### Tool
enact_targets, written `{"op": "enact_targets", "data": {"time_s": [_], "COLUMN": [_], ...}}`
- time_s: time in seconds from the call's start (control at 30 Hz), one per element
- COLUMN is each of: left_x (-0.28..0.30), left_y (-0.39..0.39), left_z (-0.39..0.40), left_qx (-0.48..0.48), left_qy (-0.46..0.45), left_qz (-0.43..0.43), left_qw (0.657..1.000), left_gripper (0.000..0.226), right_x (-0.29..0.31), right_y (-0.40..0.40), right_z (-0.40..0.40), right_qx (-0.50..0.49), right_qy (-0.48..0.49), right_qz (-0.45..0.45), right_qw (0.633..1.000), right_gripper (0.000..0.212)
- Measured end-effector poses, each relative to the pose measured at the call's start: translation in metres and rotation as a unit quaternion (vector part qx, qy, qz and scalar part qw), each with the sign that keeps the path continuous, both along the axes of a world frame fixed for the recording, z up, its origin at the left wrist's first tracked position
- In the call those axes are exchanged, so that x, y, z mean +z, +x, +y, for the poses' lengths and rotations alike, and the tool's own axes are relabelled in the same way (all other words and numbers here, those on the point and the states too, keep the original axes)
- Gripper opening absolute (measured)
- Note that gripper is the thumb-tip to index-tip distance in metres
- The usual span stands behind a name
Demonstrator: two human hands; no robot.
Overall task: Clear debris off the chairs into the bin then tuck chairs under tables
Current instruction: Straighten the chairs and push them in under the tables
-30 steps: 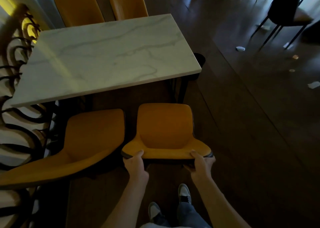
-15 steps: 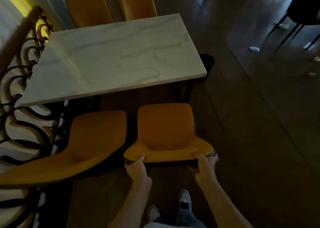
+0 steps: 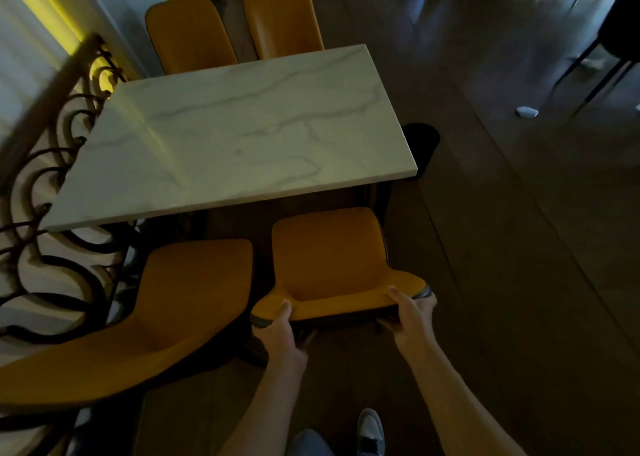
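- Seen from the head camera, both forearms reach forward and down, the left hand and right hand each closed over the top edge of an orange upholstered chair's backrest, thumbs on the front face.
- Its seat points toward the white marble-topped table, front edge just short of the tabletop's near edge.
- A second orange chair stands just left of it.
- A black round bin sits by the table's far right corner.

Both hands outstretched, fingers clenched
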State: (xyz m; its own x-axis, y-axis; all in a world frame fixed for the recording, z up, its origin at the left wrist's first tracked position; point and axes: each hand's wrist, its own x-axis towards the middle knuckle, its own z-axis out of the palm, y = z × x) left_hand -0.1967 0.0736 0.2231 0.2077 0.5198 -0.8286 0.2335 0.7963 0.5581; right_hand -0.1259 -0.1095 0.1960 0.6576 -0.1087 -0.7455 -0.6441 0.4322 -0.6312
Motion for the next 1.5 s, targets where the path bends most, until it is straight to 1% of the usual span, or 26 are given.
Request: {"op": "enact_targets", "data": {"time_s": [0.07,0.17,0.23,0.4,0.6,0.9,1.1,1.17,1.23,1.33,1.4,1.5], "left_x": [0.002,0.002,0.001,-0.005,-0.01,-0.015,-0.019,-0.02,-0.019,-0.02,-0.02,-0.021], "left_y": [0.013,0.033,0.048,0.091,0.145,0.214,0.245,0.254,0.261,0.271,0.273,0.274], "left_z": [0.006,0.018,0.026,0.054,0.086,0.114,0.115,0.117,0.117,0.119,0.122,0.127], "left_qx": [-0.001,0.0,-0.004,-0.022,-0.031,-0.029,-0.034,-0.039,-0.039,-0.028,-0.032,-0.035], "left_qy": [0.01,0.013,0.013,0.011,0.0,-0.015,-0.028,-0.036,-0.036,-0.025,-0.025,-0.028], "left_qz": [-0.002,-0.012,-0.02,-0.035,-0.044,-0.04,-0.058,-0.068,-0.069,-0.057,-0.051,-0.055], "left_qw": [1.0,1.0,1.0,0.999,0.999,0.999,0.997,0.996,0.996,0.998,0.998,0.997], "left_gripper": [0.089,0.09,0.09,0.08,0.084,0.089,0.099,0.1,0.098,0.094,0.095,0.097], "right_x": [0.001,0.002,0.001,-0.003,0.001,0.003,0.003,0.004,0.004,0.002,0.001,-0.001], "right_y": [0.013,0.032,0.047,0.091,0.147,0.216,0.256,0.268,0.276,0.282,0.282,0.285], "right_z": [0.007,0.019,0.027,0.046,0.072,0.098,0.096,0.097,0.098,0.101,0.104,0.106], "right_qx": [0.003,0.009,0.01,0.024,0.031,0.029,0.047,0.052,0.055,0.055,0.056,0.059], "right_qy": [0.003,0.004,-0.001,-0.001,-0.008,-0.024,-0.031,-0.029,-0.026,-0.029,-0.031,-0.034], "right_qz": [0.0,0.0,-0.005,-0.011,0.003,0.005,0.006,0.0,-0.004,-0.004,-0.002,-0.003], "right_qw": [1.0,1.0,1.0,1.0,0.999,0.999,0.998,0.998,0.998,0.998,0.998,0.998], "right_gripper": [0.093,0.09,0.085,0.072,0.061,0.065,0.06,0.062,0.066,0.063,0.059,0.062]}}
